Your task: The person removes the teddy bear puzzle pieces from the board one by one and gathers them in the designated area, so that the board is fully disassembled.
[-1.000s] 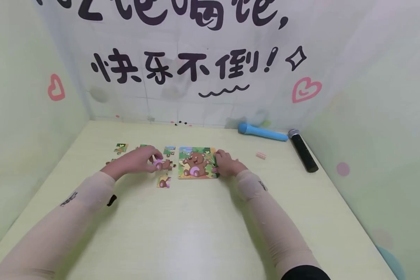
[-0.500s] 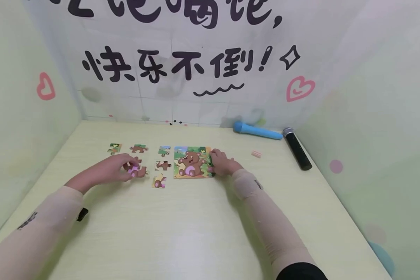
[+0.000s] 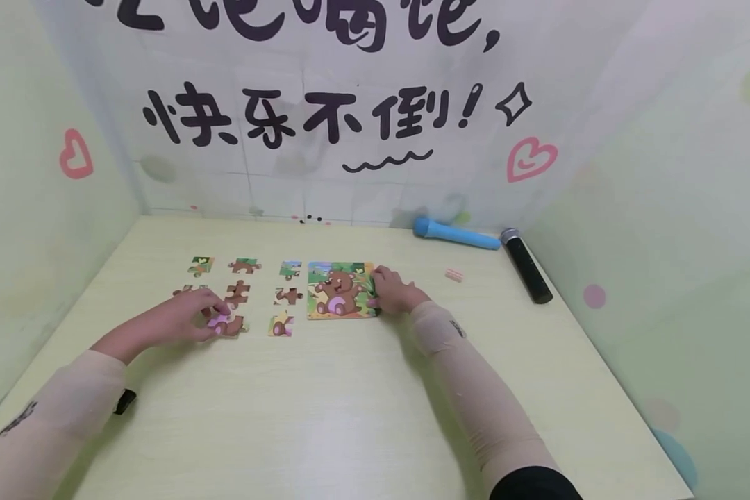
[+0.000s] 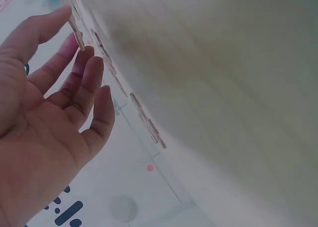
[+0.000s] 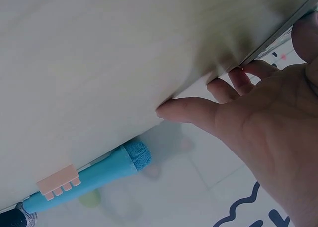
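Note:
A purple-and-brown jigsaw puzzle piece (image 3: 228,325) is pinched between the thumb and fingertips of my left hand (image 3: 178,317). In the left wrist view the held piece (image 4: 76,34) appears edge-on, its face hidden. My right hand (image 3: 397,290) holds the right edge of the square bear picture board (image 3: 339,298), covering part of that side. Left of the board lie loose puzzle pieces, among them a bear-paw piece (image 3: 282,326), a brown piece (image 3: 237,292) and a green corner piece (image 3: 201,266). One loose piece (image 3: 187,288) is partly hidden behind the left hand.
Toward the back right lie a blue microphone (image 3: 456,234) and a black microphone (image 3: 526,267). A small pink block (image 3: 454,275) sits nearer the right hand. Behind the table (image 3: 325,417) stands a printed backdrop (image 3: 275,180).
My left hand has carried the purple-and-brown piece left and toward me, away from the column beside the board. The right hand stays at the board's edge. The head view has shifted slightly.

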{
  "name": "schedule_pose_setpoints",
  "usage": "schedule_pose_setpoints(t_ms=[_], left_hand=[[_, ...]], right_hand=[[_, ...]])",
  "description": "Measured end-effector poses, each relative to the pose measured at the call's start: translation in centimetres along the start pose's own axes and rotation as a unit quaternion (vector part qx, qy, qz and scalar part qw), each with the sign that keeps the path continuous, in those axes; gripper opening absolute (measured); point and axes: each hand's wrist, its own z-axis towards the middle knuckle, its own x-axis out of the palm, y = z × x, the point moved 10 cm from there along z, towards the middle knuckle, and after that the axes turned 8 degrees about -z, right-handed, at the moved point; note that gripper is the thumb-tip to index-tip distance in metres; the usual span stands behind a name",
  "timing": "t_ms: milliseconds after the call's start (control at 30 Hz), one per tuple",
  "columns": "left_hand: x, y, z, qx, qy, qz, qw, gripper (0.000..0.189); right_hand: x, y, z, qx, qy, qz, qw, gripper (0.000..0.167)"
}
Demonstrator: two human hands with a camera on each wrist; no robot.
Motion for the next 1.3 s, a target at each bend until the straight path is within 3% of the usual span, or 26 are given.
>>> schedule_pose_setpoints(t_ms=[300, 733, 1000, 1300], left_hand=[[0.7, 0.3, -0.1, -0.015, 0.029, -0.015, 0.9993, 0.021], [-0.4, 1.4, -0.6, -0.056, 0.021, -0.023, 0.9979, 0.041], [-1.2, -0.7, 1.0, -0.051, 0.031, -0.049, 0.997, 0.035], [-0.5, -3.8, 4.6, -0.011, 0.055, -0.031, 0.9979, 0.034]], right_hand=[[-0.3, 0.2, -0.5, -0.005, -0.007, 0.004, 1.0, 0.072], [-0.7, 1.0, -1.0, -0.014, -0.008, -0.008, 0.9998, 0.074], [-0.4, 0.5, -0.9, -0.001, -0.004, 0.01, 0.9999, 0.072], [-0.6, 0.3, -1.2, -0.008, -0.008, 0.012, 0.9999, 0.075]])
